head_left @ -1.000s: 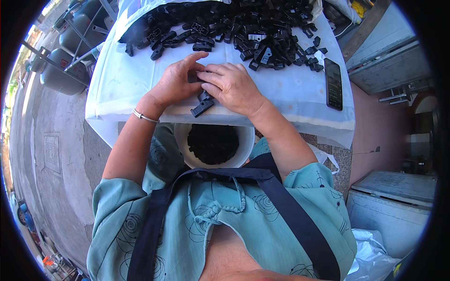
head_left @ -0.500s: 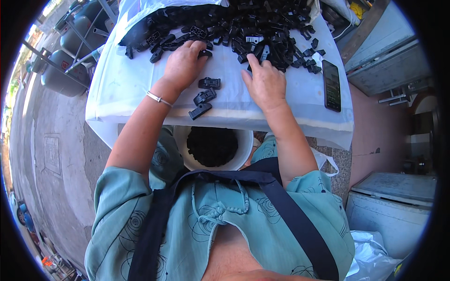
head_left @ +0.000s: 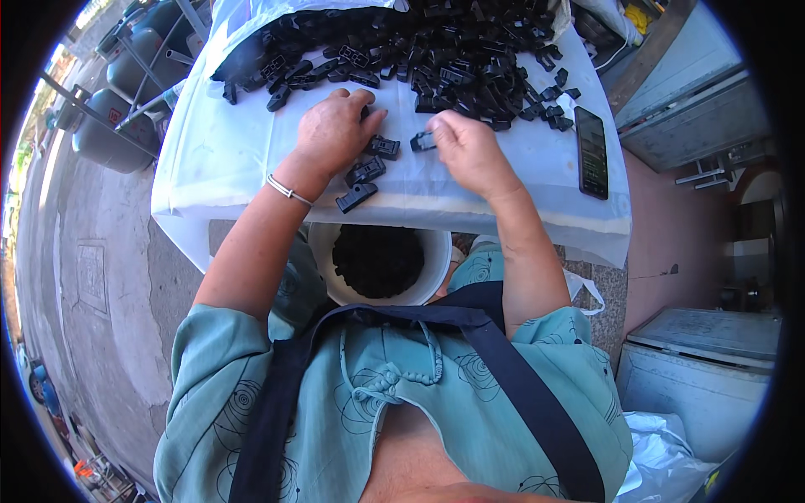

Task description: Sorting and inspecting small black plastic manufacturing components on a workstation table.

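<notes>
Light: bright, diffuse daylight; outdoor strip [head_left: 54, 65] at upper left, washed out. Cloth [head_left: 226, 159]: pale, blue-tinted, softly shaded. Pile [head_left: 453, 63]: near-black, pieces merging. Bucket [head_left: 438, 260]: dark fill [head_left: 379, 261], texture mostly lost. Recess [head_left: 759, 239] at right: dim. Lens: fisheye, black surround, blue-violet fringe, outer edges bowed. Clarity: my left hand [head_left: 331, 130] and right hand [head_left: 470, 151] evenly lit, fairly clear; outer rim soft.

a white-covered table [head_left: 239, 159] bears heaped black parts [head_left: 457, 63] and a phone [head_left: 593, 152].
</notes>
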A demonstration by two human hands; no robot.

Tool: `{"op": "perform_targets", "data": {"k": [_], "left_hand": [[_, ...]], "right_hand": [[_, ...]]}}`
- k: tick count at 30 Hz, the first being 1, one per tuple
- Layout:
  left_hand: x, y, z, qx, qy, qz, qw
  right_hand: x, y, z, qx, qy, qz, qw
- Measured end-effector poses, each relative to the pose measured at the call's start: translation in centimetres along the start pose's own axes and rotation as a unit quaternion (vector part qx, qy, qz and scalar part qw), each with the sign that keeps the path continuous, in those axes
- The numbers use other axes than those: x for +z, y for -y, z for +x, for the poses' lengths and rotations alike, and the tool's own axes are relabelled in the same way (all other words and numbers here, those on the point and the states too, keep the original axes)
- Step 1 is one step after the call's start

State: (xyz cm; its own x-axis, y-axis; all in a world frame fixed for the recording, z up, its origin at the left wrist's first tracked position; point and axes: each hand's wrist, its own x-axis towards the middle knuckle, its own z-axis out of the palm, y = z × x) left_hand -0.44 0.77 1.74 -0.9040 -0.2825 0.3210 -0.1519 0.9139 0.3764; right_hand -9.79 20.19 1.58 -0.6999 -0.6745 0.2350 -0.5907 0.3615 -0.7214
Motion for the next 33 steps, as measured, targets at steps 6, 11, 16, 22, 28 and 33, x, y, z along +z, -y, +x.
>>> {"op": "perform_targets", "data": {"k": [6,11,16,22,28,33], "left_hand": [[-0.3,1.5,-1.0,0.166,-0.001,0.000,0.986],[-0.3,2.9,-2.2,0.269,0.002,-0.080,0.960],[-0.3,2.2,-2.3,0.051,-0.018,-0.156,0.986],[-0.3,2.0,-1.7,0.059,0.087,-0.291,0.951],[-0.5,2.1,-2.0,0.063,0.095,-0.288,0.951],[-0.3,2.6,-1.7,0.099,0.089,-0.213,0.968]], "right_hand": [[-1.0,1.1,-1.1,-0.048,0.022,-0.183,0.982],[-0.6,-0.1,-1.0,-0.166,0.060,-0.143,0.974],[1.3,0.5,0.1,-0.150,-0.023,-0.061,0.986],[3.3,0.6,1.4,-0.281,-0.001,-0.038,0.959],[2.9,2.1,-0.3,-0.280,-0.021,-0.161,0.946],[4.0,1.7,-1.0,-0.256,-0.037,-0.146,0.955]]}}
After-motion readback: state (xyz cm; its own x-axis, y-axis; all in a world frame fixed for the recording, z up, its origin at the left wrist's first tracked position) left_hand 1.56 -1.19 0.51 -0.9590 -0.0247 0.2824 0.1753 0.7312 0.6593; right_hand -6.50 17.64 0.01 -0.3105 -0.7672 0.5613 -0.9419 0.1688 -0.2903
